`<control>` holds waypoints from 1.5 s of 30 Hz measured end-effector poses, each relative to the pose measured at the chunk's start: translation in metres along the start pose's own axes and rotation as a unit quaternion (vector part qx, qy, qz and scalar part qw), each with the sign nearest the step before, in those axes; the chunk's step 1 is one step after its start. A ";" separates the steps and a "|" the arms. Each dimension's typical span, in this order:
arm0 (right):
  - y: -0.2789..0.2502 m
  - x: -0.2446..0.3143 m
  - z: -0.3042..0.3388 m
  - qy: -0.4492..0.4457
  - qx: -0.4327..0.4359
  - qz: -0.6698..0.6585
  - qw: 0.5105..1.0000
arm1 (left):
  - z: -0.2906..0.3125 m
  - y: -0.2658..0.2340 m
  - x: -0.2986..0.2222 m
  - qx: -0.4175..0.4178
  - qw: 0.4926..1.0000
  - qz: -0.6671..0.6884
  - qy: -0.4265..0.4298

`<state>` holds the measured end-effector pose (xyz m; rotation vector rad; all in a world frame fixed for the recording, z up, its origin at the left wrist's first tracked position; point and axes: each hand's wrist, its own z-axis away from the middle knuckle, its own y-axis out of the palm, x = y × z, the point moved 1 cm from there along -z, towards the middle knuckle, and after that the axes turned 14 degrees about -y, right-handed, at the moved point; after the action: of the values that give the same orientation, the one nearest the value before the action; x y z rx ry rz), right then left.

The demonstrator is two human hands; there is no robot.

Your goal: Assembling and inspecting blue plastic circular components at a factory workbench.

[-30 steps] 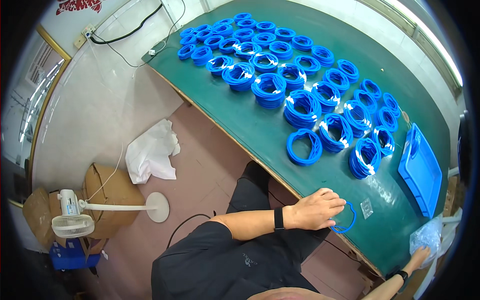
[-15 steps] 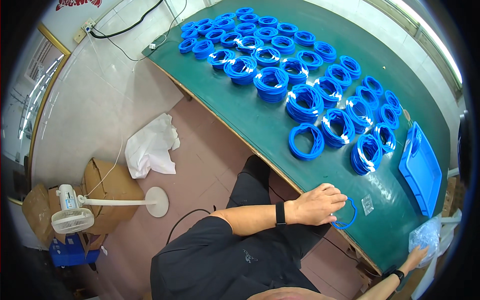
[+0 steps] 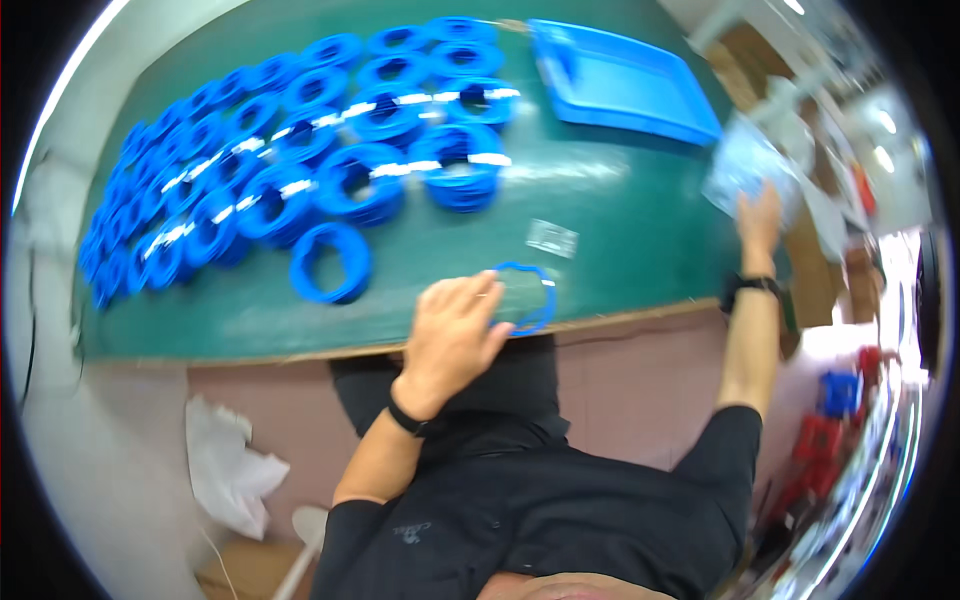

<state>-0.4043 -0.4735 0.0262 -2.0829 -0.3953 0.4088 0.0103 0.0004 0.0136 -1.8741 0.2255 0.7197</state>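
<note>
My left hand (image 3: 452, 338) is at the table's near edge, its fingers and thumb closed on one side of a thin blue cable coil (image 3: 548, 297). The fingers hide part of that ring. A small clear plastic bag (image 3: 552, 238) lies flat just beyond it. Off to the right, my right hand (image 3: 760, 222) rests against a heap of clear plastic bags (image 3: 742, 158). Its fingers look stretched out and apart, though somewhat blurred. Nearest to my left hand on the far side is a single thicker blue coil (image 3: 359, 262).
Many stacked blue coils (image 3: 360, 208) stand in rows on the green table (image 3: 630, 200), reaching to the far left. A blue tray (image 3: 640, 122) is at the back right. Cardboard (image 3: 812, 275) stands by the table's right end. White sheeting (image 3: 225, 465) lies on the floor at left.
The view has swung to the right, so the table now runs across it and my right arm shows more fully. Both hands stay at the same things: left at the thin coil, right at the bags.
</note>
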 end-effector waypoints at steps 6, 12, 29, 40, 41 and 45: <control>-0.043 0.036 0.010 0.054 -0.023 -0.009 0.998 | -0.002 0.006 -0.001 -0.007 1.000 -0.014 0.026; -0.042 0.036 0.017 0.050 -0.024 -0.019 0.998 | -0.001 0.005 -0.001 -0.005 1.000 -0.021 0.023; -0.123 0.261 0.116 -0.183 -0.052 -0.450 0.873 | -0.001 0.002 -0.002 -0.017 1.000 -0.003 0.012; -0.133 0.327 0.159 -0.299 -0.011 -0.503 0.811 | 0.007 -0.001 0.002 -0.003 0.997 0.028 0.068; -0.132 0.327 0.159 -0.289 -0.008 -0.506 0.813 | 0.008 0.001 0.002 0.005 0.996 0.036 0.080; -0.130 0.328 0.161 -0.267 0.004 -0.519 0.812 | 0.013 0.008 0.004 -0.012 0.993 0.042 0.112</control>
<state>-0.1974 -0.1456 0.0139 -1.3996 -1.7401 0.2956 0.0049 0.0090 0.0014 -1.9779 0.4428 0.5693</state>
